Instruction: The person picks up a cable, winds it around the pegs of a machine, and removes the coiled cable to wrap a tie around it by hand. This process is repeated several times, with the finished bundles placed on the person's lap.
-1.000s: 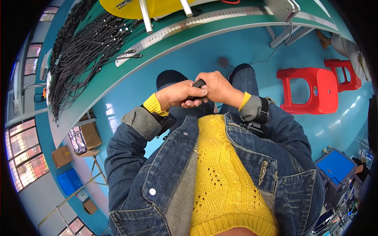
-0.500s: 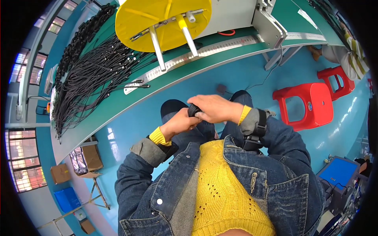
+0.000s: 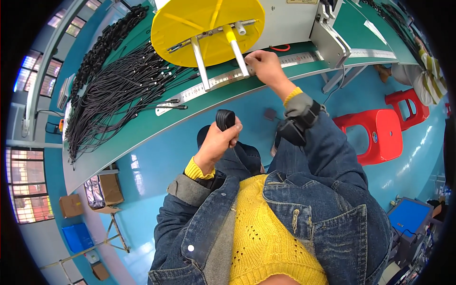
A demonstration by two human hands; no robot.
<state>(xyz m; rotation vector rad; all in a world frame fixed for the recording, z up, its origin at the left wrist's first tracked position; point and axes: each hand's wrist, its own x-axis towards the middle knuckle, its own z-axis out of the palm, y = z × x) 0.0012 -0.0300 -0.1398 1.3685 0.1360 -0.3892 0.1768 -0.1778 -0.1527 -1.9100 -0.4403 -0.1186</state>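
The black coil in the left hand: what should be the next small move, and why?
I would probably bring the right hand to the black coil. Only the left hand grips it, so its loops might loosen; the right hand is up at the ruler, beside a metal rod. I cannot tell whether that hand holds anything.

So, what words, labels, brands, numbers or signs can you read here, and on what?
Metal ruler: scale numbers, which I won't copy; many are too small.
Nearer red stool: round label, too small to read.
White machine: label cut off by the picture's edge, unreadable.
Grey box with blue panel: red marks, too blurred.
Black coil: none visible.
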